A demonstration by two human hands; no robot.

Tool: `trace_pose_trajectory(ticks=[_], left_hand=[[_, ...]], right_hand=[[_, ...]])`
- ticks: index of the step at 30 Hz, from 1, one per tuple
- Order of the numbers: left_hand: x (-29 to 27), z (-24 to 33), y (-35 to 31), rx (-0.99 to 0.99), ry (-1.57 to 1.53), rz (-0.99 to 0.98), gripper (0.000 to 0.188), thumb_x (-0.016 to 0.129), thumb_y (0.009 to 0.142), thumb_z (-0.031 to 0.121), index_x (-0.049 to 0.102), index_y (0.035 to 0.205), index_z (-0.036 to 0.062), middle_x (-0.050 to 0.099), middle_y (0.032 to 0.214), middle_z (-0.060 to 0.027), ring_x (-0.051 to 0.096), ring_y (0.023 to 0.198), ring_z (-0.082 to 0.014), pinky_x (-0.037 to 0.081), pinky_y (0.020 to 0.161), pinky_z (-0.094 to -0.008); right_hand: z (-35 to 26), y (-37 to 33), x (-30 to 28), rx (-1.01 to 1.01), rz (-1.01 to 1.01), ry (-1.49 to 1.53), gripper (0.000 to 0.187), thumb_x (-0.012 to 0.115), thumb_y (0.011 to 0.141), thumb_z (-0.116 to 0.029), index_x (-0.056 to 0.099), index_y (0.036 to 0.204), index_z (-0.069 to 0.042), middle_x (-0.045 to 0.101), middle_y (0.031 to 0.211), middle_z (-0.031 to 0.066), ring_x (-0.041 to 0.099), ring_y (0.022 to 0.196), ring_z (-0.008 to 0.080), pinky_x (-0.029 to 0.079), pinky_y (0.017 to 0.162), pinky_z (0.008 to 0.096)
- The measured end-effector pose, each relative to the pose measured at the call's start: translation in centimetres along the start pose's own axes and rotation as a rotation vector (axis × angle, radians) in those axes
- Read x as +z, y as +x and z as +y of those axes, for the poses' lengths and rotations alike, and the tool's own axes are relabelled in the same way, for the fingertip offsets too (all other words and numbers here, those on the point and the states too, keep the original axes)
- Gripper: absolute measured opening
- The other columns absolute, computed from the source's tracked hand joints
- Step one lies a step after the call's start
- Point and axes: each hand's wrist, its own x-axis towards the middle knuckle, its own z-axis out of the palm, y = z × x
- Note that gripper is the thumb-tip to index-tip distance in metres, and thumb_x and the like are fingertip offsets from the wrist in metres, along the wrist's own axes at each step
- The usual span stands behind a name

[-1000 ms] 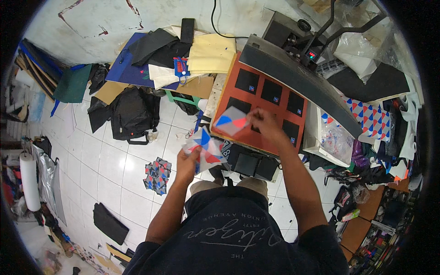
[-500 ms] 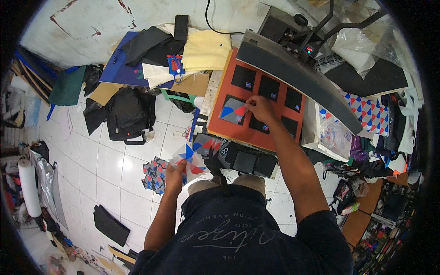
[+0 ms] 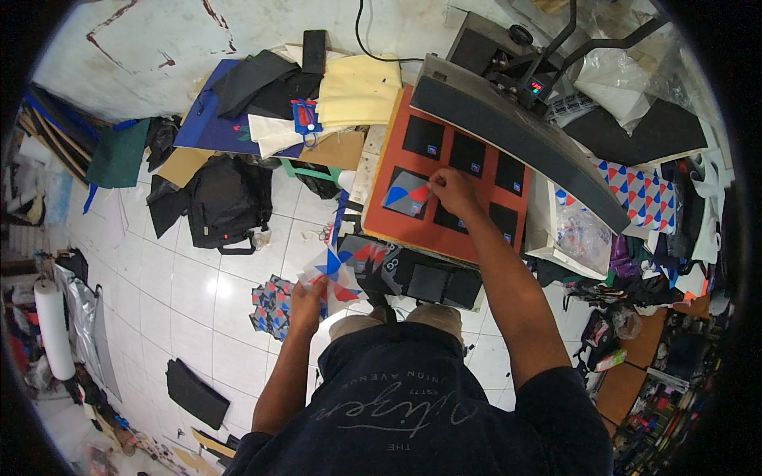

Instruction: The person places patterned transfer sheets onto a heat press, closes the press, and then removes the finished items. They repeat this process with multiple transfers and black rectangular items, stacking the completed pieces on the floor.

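Blue and red shapes are blazing across the greyish film (image 3: 407, 196), right at the grip of the right hand (image 3: 454, 193)! Beneath that grip the pad (image 3: 429, 233) is glowing orange-red, its black squares (image 3: 422, 133) sporting little blue marks. At the grip of the left hand (image 3: 307, 305), translucent films (image 3: 341, 289) are flashing blue and red; just left, the pile (image 3: 274, 309) is mixing grey, red and blue. Well right of the right grip, a grey sheet (image 3: 639, 194) is repeating red-and-blue drops in rows.

Brightly lit; glare spot on floor tiles (image 3: 190, 289); fisheye bend nr edges, blk corners, L rim soft
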Motion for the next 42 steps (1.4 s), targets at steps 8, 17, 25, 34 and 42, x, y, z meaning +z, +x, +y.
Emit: trace_pose_trajectory(ticks=[8,17,25,34,42], left_hand=[[-0.3,-1.0,0.4,0.014,-0.013,-0.017,0.029,0.064,0.086,0.013,0.059,0.109,-0.0033,0.065,0.098,-0.0100,0.061,0.086,-0.0171,0.048,0.077,-0.0302],[-0.6,-1.8,1.2,-0.002,0.010,-0.027,0.028,0.065,0.086,0.013,0.059,0.108,-0.0029,0.066,0.097,-0.0096,0.061,0.084,-0.0175,0.049,0.076,-0.0304],[-0.6,-2.1,0.9,0.057,-0.001,-0.045,0.028,0.066,0.086,0.013,0.059,0.108,-0.0019,0.065,0.097,-0.0087,0.062,0.084,-0.0167,0.049,0.077,-0.0302],[-1.0,-2.9,1.4,0.042,0.025,-0.049,0.027,0.065,0.087,0.014,0.059,0.108,-0.0015,0.066,0.096,-0.0079,0.062,0.083,-0.0154,0.049,0.075,-0.0292],[-0.3,-1.9,0.8,-0.007,0.072,-0.014,0.024,0.064,0.087,0.013,0.060,0.106,-0.0016,0.066,0.093,-0.0080,0.062,0.081,-0.0157,0.050,0.074,-0.0290]], right_hand=[[-0.2,-0.4,-0.1,0.041,0.024,-0.105,0.021,0.067,0.083,-0.026,0.067,0.091,-0.007,0.067,0.085,0.0066,0.065,0.082,0.0217,0.049,0.073,0.0355],[0.3,-0.2,0.4,0.063,0.060,-0.091,0.020,0.066,0.084,-0.028,0.067,0.092,-0.010,0.069,0.087,0.0088,0.066,0.084,0.0266,0.050,0.074,0.0414],[0.2,-0.2,0.5,0.060,0.076,-0.062,0.020,0.067,0.083,-0.029,0.067,0.091,-0.010,0.068,0.086,0.0088,0.066,0.084,0.0277,0.049,0.072,0.0415],[-0.5,-0.4,0.2,0.115,-0.004,-0.048,0.022,0.066,0.084,-0.027,0.066,0.095,-0.007,0.067,0.092,0.0074,0.065,0.088,0.0222,0.049,0.075,0.0353],[-0.7,-0.5,-0.2,0.127,-0.021,-0.074,0.021,0.065,0.085,-0.026,0.066,0.096,-0.008,0.067,0.091,0.0071,0.065,0.087,0.0218,0.049,0.074,0.0355]])
